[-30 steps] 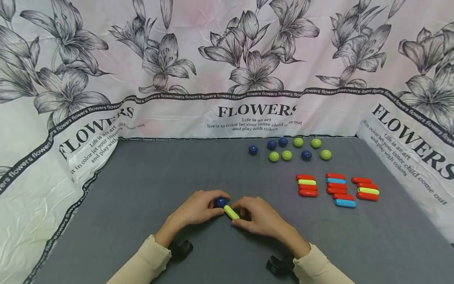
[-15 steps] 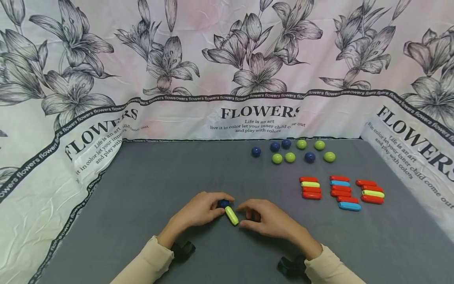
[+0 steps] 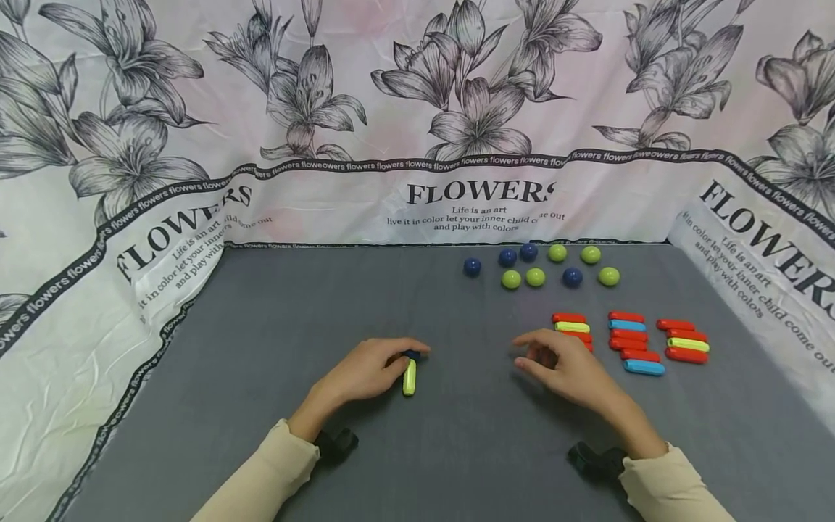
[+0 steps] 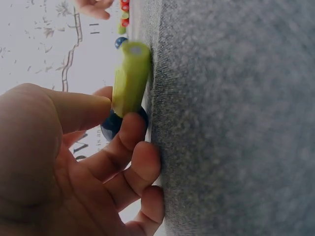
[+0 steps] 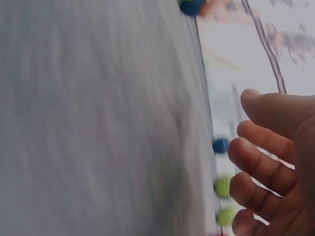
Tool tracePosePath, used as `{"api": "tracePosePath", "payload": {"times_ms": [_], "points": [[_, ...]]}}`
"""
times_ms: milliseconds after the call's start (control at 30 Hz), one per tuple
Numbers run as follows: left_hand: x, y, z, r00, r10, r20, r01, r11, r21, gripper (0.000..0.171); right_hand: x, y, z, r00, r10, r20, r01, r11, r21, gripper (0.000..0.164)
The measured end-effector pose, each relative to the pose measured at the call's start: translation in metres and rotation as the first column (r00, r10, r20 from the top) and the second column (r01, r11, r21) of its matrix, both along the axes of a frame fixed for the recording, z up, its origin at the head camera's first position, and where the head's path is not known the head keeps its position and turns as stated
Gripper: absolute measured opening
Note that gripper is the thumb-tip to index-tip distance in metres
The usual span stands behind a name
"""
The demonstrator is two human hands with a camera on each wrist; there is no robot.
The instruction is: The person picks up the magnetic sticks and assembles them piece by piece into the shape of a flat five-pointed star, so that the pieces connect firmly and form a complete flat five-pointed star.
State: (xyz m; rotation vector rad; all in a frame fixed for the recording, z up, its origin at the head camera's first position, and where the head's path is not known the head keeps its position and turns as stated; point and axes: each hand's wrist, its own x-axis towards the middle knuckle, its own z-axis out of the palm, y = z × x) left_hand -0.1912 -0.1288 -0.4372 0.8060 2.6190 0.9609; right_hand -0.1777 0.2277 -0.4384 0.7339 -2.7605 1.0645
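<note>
My left hand (image 3: 367, 373) pinches a dark blue ball (image 3: 411, 354) between thumb and fingers, low over the grey table. The ball is mostly hidden by the fingers. A yellow-green rod (image 3: 409, 379) meets the ball end-on and points toward the person; in the left wrist view the rod (image 4: 130, 81) stands out from the ball (image 4: 111, 127) beside the thumb tip. My right hand (image 3: 566, 364) hovers with loosely bent fingers and nothing between them, just left of and partly over a stack of red and yellow rods (image 3: 570, 328).
Two more groups of rods lie farther right: red and blue ones (image 3: 628, 337), and red ones with a yellow one (image 3: 687, 344). Several blue balls (image 3: 472, 267) and green balls (image 3: 535, 277) sit near the back edge. A floral cloth (image 3: 313, 203) borders the table.
My right hand has let go of the yellow-green rod and moved right toward the rods. The rod, with the blue ball in my left hand, has turned to point more straight toward the person.
</note>
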Motion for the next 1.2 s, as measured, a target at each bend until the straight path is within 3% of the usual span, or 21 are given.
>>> {"api": "tracePosePath", "payload": {"times_ms": [200,367,567,867,1200], "points": [[0.0,0.001,-0.002,1.0,0.01,-0.018,-0.01,1.0,-0.002,0.034,-0.003,0.026,0.006,0.981,-0.12,-0.151,0.126,0.991,0.034,0.024],[0.0,-0.001,0.0,1.0,0.001,-0.025,-0.001,1.0,-0.011,0.031,-0.006,0.041,0.007,0.957,-0.162,-0.241,0.191,0.976,0.104,0.027],[0.0,-0.001,0.0,0.999,0.008,-0.04,-0.009,1.0,-0.021,0.029,-0.006,0.051,0.006,0.957,-0.162,-0.243,0.206,0.964,0.169,0.027],[-0.001,-0.001,0.001,0.998,0.033,-0.062,-0.035,0.999,-0.031,0.03,-0.008,0.056,0.003,0.951,-0.193,-0.241,0.242,0.951,0.192,0.028],[-0.003,-0.004,0.002,0.998,0.023,-0.056,-0.026,0.998,-0.061,0.044,-0.013,0.047,-0.002,0.937,-0.203,-0.283,0.235,0.968,0.084,0.032]]}}
